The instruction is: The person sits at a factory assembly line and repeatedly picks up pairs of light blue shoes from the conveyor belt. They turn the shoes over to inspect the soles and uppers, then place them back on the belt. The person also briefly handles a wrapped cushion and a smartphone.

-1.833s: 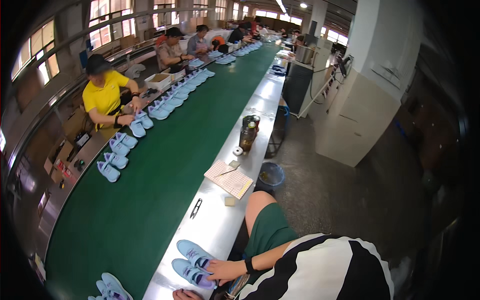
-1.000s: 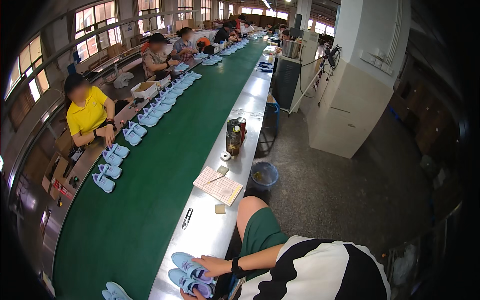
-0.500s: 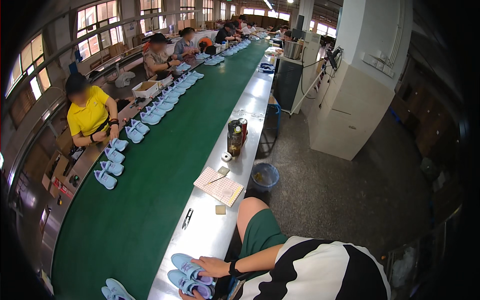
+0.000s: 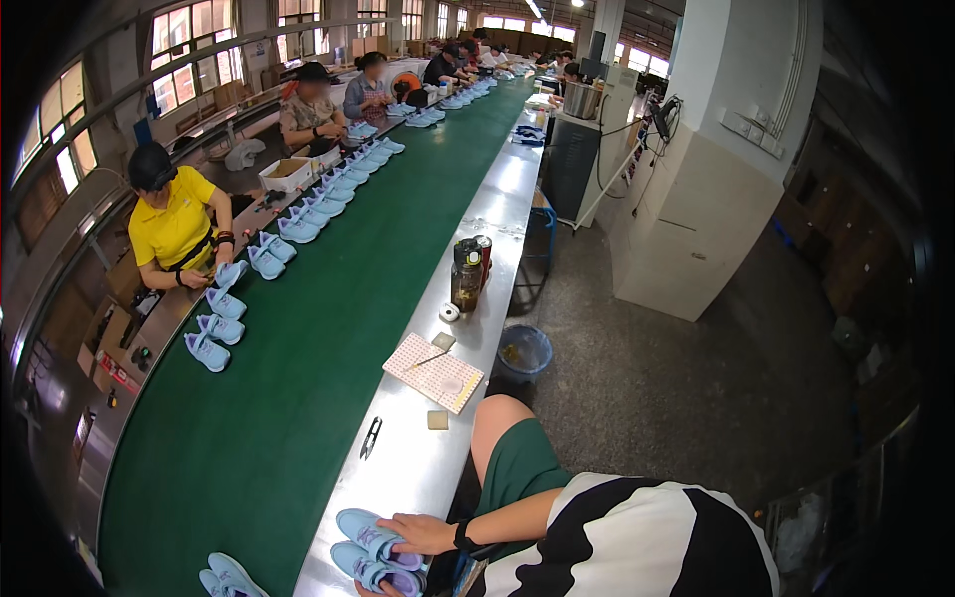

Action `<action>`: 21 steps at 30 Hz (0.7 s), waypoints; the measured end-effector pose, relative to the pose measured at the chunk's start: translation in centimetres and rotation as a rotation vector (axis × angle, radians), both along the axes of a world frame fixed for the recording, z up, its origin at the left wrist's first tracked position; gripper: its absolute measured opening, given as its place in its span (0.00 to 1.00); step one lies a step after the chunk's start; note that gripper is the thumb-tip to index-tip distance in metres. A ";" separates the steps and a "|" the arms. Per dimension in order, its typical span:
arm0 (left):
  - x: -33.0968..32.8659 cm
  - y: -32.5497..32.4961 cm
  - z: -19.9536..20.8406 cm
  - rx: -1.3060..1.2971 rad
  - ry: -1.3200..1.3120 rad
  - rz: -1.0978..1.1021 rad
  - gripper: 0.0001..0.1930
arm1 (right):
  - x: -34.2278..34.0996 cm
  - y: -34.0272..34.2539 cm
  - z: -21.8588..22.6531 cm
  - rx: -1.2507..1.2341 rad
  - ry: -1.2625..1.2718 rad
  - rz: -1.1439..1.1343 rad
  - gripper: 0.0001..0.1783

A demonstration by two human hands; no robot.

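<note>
2 hands (image 4: 425, 534) on shoes (image 4: 360, 527) (blue)

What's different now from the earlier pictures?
The left hand, earlier apart from the light blue, purple-lined sneakers, has moved in to grip the nearer one. Across the green belt, the yellow-shirted worker has let go of one matching pair and lifts a sneaker from the next. Unchanged: right hand on the sneakers; black thread snips and pink-checked pad on the metal table.
</note>
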State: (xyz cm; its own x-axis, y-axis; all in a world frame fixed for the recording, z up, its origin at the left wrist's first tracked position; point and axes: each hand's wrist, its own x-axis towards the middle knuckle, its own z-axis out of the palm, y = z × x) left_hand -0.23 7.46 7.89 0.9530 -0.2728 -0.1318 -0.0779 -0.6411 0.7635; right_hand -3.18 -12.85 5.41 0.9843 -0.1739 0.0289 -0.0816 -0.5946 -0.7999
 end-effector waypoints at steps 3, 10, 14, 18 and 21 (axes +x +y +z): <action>0.1 0.2 -0.3 -0.049 0.031 -0.004 0.32 | 0.2 0.0 -0.1 0.006 0.022 0.002 0.36; 0.5 1.1 -2.4 -0.067 -0.016 -0.053 0.34 | 0.4 0.2 -0.2 0.031 0.053 -0.007 0.41; 0.3 1.3 -2.7 -0.043 -0.014 -0.047 0.35 | 0.4 0.4 -0.5 0.026 0.052 -0.029 0.41; 0.0 1.1 -2.6 -0.082 -0.061 -0.036 0.35 | 0.4 0.4 -0.7 0.021 0.001 -0.042 0.41; 0.0 1.0 -2.8 -0.113 -0.080 -0.036 0.34 | 0.4 0.4 -0.9 0.006 -0.026 -0.050 0.41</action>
